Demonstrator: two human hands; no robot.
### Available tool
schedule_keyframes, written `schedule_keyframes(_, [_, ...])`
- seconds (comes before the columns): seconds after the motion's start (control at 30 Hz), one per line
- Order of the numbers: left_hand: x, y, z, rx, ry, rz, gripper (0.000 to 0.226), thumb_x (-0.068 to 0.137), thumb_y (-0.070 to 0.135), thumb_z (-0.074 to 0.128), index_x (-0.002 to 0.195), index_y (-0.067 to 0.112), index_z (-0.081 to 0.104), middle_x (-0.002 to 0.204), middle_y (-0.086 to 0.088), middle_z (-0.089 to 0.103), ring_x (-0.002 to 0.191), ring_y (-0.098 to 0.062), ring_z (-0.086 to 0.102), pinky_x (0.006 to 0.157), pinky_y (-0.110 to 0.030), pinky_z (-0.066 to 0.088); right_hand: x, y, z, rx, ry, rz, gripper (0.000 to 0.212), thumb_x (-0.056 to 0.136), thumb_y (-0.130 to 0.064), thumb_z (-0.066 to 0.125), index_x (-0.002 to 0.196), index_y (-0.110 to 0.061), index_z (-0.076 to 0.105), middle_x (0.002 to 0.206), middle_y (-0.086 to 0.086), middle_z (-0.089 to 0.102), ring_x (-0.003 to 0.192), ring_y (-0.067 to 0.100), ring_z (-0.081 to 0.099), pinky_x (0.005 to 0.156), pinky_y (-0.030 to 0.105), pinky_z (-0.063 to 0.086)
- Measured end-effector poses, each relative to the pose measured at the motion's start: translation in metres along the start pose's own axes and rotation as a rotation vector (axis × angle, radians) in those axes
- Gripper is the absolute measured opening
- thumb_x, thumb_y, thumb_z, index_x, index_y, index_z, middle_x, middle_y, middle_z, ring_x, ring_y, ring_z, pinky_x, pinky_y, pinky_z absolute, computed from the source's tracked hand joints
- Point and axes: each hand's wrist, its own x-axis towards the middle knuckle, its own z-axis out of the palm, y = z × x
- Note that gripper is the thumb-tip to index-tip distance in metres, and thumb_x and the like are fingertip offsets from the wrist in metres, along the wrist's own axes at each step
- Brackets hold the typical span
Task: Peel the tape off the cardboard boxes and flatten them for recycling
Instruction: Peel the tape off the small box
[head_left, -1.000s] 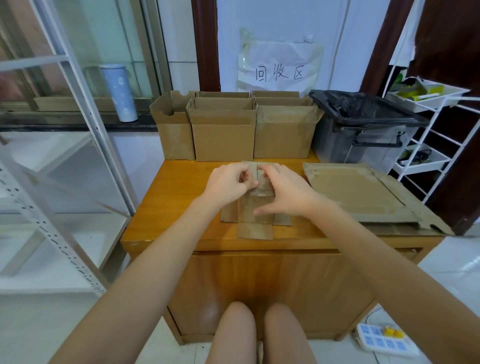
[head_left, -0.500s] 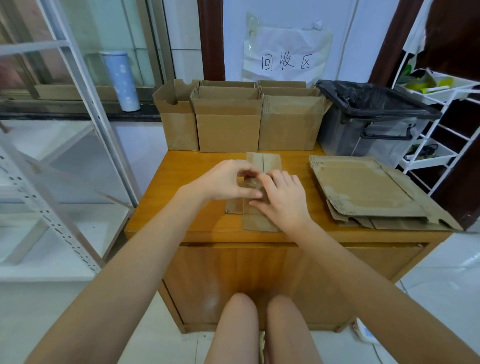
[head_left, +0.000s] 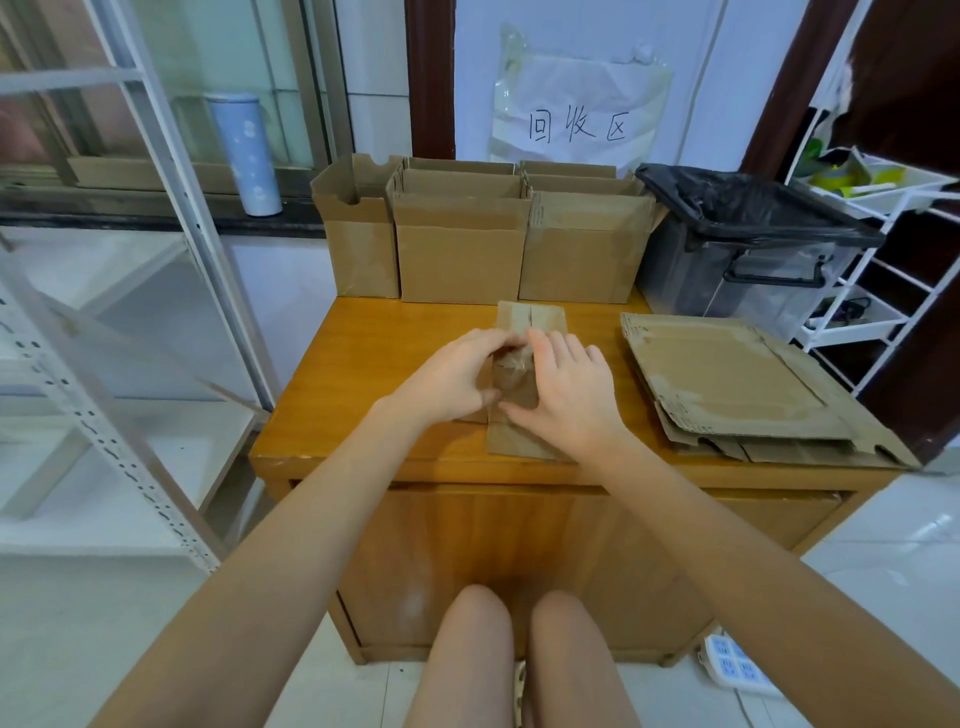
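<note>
At frame center, the left hand (head_left: 451, 378) pinches a strip of clear tape (head_left: 511, 359) between curled fingers, while the right hand (head_left: 566, 395) lies with fingers extended, pressing on the small flattened box (head_left: 519, 441) lying on the wooden table (head_left: 363, 395). Right of the hands, a stack of flattened cardboard (head_left: 727, 384) lies on the table; along its far edge, in the upper center, three open boxes (head_left: 460, 249) stand in a row, with a black-lined bin (head_left: 748, 244) to their right.
</note>
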Motion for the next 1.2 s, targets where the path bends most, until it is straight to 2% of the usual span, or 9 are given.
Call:
schedule_keyframes(0.1, [-0.001, -0.004, 0.002, -0.043, -0.011, -0.021, 0.07, 0.079, -0.001, 0.069, 0.141, 0.014, 0.041, 0.139, -0.005, 0.048, 0.131, -0.018, 0.043, 0.11, -0.034, 0.037, 0.005, -0.006, 0.001, -0.102, -0.051, 0.016, 0.087, 0.057, -0.058, 0.082, 0.123, -0.008, 0.054, 0.096, 0.009, 0.063, 0.083, 0.024, 0.06, 0.065, 0.033, 0.047])
schedule_keyframes(0.23, [0.001, -0.004, 0.001, -0.056, -0.017, -0.019, 0.07, 0.078, -0.006, 0.067, 0.139, 0.017, 0.044, 0.136, -0.002, 0.051, 0.128, -0.016, 0.044, 0.108, -0.033, 0.04, 0.004, -0.005, 0.003, -0.08, -0.041, 0.012, 0.076, 0.064, -0.051, 0.082, 0.12, -0.007, 0.058, 0.098, 0.008, 0.064, 0.084, 0.023, 0.061, 0.066, 0.032, 0.048])
schedule_keyframes(0.6, [0.003, -0.007, 0.003, -0.067, -0.019, -0.037, 0.067, 0.076, 0.001, 0.071, 0.135, 0.021, 0.048, 0.13, 0.0, 0.053, 0.121, -0.013, 0.048, 0.105, -0.031, 0.043, -0.003, 0.007, 0.002, 0.026, 0.073, -0.083, 0.049, 0.074, -0.029, 0.079, 0.111, -0.003, 0.062, 0.092, 0.009, 0.067, 0.077, 0.025, 0.063, 0.062, 0.03, 0.049])
schedule_keyframes(0.67, [0.003, -0.006, 0.002, -0.061, -0.014, -0.033, 0.066, 0.076, 0.0, 0.071, 0.135, 0.021, 0.047, 0.13, 0.0, 0.053, 0.121, -0.013, 0.048, 0.105, -0.028, 0.042, -0.002, 0.007, 0.001, 0.032, 0.046, -0.058, 0.054, 0.073, -0.04, 0.076, 0.113, -0.006, 0.06, 0.095, 0.007, 0.065, 0.08, 0.024, 0.061, 0.064, 0.03, 0.047])
schedule_keyframes(0.73, [0.002, -0.004, 0.002, -0.056, -0.011, -0.026, 0.066, 0.077, -0.003, 0.069, 0.136, 0.019, 0.047, 0.131, -0.001, 0.053, 0.123, -0.014, 0.047, 0.105, -0.027, 0.041, 0.0, 0.003, 0.002, -0.03, -0.028, -0.016, 0.072, 0.067, -0.057, 0.076, 0.117, -0.009, 0.057, 0.099, 0.007, 0.064, 0.086, 0.023, 0.059, 0.068, 0.032, 0.048])
schedule_keyframes(0.83, [0.001, -0.002, 0.001, -0.043, -0.014, -0.03, 0.066, 0.078, -0.006, 0.066, 0.136, 0.016, 0.046, 0.132, -0.004, 0.052, 0.125, -0.017, 0.046, 0.106, -0.031, 0.042, 0.004, -0.005, 0.004, -0.099, -0.092, 0.03, 0.083, 0.063, -0.06, 0.078, 0.123, -0.008, 0.054, 0.101, 0.009, 0.061, 0.088, 0.024, 0.058, 0.07, 0.035, 0.048])
schedule_keyframes(0.9, [0.0, -0.002, 0.001, -0.043, -0.013, -0.029, 0.068, 0.078, -0.008, 0.065, 0.138, 0.016, 0.045, 0.133, -0.004, 0.051, 0.126, -0.018, 0.046, 0.107, -0.032, 0.041, 0.006, -0.005, 0.003, -0.087, -0.096, 0.03, 0.077, 0.067, -0.056, 0.077, 0.122, -0.008, 0.055, 0.1, 0.009, 0.061, 0.087, 0.024, 0.058, 0.07, 0.034, 0.048])
schedule_keyframes(1.1, [0.0, -0.007, 0.004, -0.052, 0.002, 0.0, 0.068, 0.077, -0.006, 0.066, 0.138, 0.017, 0.045, 0.133, -0.002, 0.051, 0.125, -0.014, 0.045, 0.103, -0.021, 0.038, 0.003, 0.0, -0.001, -0.019, -0.073, -0.023, 0.06, 0.075, -0.044, 0.077, 0.118, -0.005, 0.059, 0.1, 0.009, 0.066, 0.085, 0.024, 0.061, 0.069, 0.033, 0.049])
schedule_keyframes(1.2, [0.001, -0.01, 0.006, -0.055, 0.005, 0.016, 0.068, 0.077, 0.004, 0.071, 0.138, 0.019, 0.045, 0.133, 0.0, 0.052, 0.123, -0.011, 0.046, 0.105, -0.026, 0.041, 0.004, 0.005, -0.002, 0.013, -0.018, -0.054, 0.057, 0.073, -0.038, 0.08, 0.114, -0.003, 0.062, 0.096, 0.009, 0.068, 0.081, 0.023, 0.063, 0.064, 0.031, 0.05])
